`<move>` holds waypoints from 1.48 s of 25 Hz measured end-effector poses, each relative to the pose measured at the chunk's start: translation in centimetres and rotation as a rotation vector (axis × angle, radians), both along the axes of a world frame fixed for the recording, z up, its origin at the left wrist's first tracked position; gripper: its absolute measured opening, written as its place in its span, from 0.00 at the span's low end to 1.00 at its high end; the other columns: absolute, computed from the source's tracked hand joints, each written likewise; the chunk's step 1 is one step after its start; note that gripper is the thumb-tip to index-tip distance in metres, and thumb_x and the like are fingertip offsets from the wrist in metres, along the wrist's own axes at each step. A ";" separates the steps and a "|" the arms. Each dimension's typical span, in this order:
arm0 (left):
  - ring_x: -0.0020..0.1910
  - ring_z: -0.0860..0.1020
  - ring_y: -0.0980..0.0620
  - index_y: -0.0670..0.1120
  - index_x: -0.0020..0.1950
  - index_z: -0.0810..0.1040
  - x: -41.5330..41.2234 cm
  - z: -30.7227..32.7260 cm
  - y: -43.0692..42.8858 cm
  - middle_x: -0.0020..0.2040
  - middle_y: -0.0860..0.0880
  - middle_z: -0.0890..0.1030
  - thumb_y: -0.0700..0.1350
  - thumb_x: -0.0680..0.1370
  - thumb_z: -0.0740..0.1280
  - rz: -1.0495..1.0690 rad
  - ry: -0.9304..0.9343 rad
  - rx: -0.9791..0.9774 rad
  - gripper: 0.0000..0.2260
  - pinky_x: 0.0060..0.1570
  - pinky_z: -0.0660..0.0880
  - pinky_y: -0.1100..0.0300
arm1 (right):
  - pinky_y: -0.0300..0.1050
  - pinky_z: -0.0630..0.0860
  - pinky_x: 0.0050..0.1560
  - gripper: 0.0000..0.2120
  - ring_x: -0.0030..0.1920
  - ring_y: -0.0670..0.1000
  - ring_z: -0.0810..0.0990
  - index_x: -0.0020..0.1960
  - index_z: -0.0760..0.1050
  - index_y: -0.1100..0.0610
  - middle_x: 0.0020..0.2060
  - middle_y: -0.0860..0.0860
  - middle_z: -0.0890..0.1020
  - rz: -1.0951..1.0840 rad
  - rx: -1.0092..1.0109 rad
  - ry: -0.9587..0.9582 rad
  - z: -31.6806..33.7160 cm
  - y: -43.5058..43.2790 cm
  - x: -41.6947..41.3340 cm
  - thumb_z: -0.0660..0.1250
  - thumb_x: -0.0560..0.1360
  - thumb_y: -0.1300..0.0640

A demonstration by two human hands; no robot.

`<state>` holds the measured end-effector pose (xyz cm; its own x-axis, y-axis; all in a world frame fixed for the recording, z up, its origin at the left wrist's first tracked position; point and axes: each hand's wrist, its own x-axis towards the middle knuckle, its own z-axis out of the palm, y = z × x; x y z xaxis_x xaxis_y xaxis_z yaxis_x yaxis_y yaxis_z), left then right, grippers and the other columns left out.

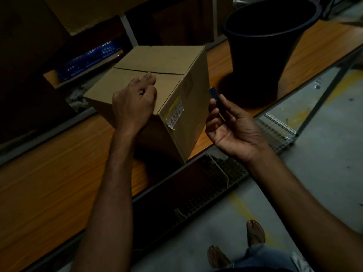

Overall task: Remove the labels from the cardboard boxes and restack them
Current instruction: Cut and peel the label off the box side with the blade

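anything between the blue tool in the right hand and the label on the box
Nothing visible: the label sits exposed on the side of the box, the right hand with the blue tool beside it.

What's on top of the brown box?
Only the left hand, fingers curled, rests on the box top. The part under the hand is hidden, and the box is closed, so its inside cannot be seen.

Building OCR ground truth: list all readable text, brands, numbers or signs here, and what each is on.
Nothing in this frame is legible.
Label on the side of the cardboard box: yellow strip and code-like squares; the print is too small and blurred to read.
Blue crate behind the box: pale marks, too dark to tell if they are text.
Black bucket and blue tool in the right hand: no markings visible.
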<state>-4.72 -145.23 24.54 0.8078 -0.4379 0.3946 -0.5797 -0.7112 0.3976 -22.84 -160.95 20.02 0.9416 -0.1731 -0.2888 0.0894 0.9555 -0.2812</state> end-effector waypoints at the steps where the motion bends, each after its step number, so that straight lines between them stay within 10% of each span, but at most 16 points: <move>1: 0.76 0.66 0.56 0.55 0.75 0.73 0.0 0.0 0.0 0.76 0.58 0.70 0.52 0.84 0.55 -0.006 -0.003 0.004 0.20 0.73 0.55 0.52 | 0.34 0.77 0.36 0.05 0.38 0.43 0.80 0.53 0.81 0.57 0.46 0.50 0.85 0.006 -0.001 -0.010 0.0 0.0 -0.1 0.72 0.79 0.56; 10: 0.74 0.69 0.56 0.55 0.74 0.75 -0.9 0.3 -1.1 0.75 0.58 0.73 0.54 0.83 0.54 0.043 0.015 -0.037 0.22 0.73 0.55 0.54 | 0.33 0.80 0.45 0.09 0.44 0.43 0.83 0.58 0.84 0.59 0.50 0.53 0.87 -0.165 -0.388 0.132 -1.9 1.8 0.0 0.72 0.78 0.61; 21: 0.52 0.75 0.61 0.53 0.70 0.78 -1.4 -0.1 -3.7 0.59 0.52 0.84 0.57 0.84 0.53 0.141 -0.011 -0.127 0.21 0.69 0.67 0.45 | 0.35 0.78 0.40 0.07 0.40 0.42 0.81 0.58 0.78 0.57 0.42 0.50 0.86 -0.293 -0.387 0.307 -4.7 1.3 1.4 0.68 0.83 0.56; 27: 0.47 0.74 0.61 0.53 0.66 0.82 -1.7 0.1 -3.7 0.48 0.56 0.82 0.57 0.85 0.53 0.157 -0.018 -0.128 0.21 0.68 0.67 0.50 | 0.38 0.80 0.46 0.11 0.48 0.47 0.85 0.62 0.82 0.59 0.49 0.52 0.88 -0.499 -0.949 0.268 -6.3 3.5 0.6 0.67 0.84 0.56; 37: 0.46 0.75 0.60 0.53 0.66 0.81 -2.0 0.3 -3.6 0.47 0.54 0.81 0.57 0.85 0.52 0.155 -0.012 -0.082 0.21 0.58 0.59 0.60 | 0.38 0.81 0.47 0.10 0.52 0.44 0.85 0.61 0.84 0.54 0.51 0.45 0.87 -0.689 -1.216 0.266 -8.3 8.6 1.3 0.72 0.81 0.57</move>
<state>-6.69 -148.80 24.79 0.8584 -0.2739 0.4336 -0.4702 -0.7579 0.4522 -21.53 -152.33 11.67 0.5104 -0.8321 0.2172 0.2449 -0.1015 -0.9642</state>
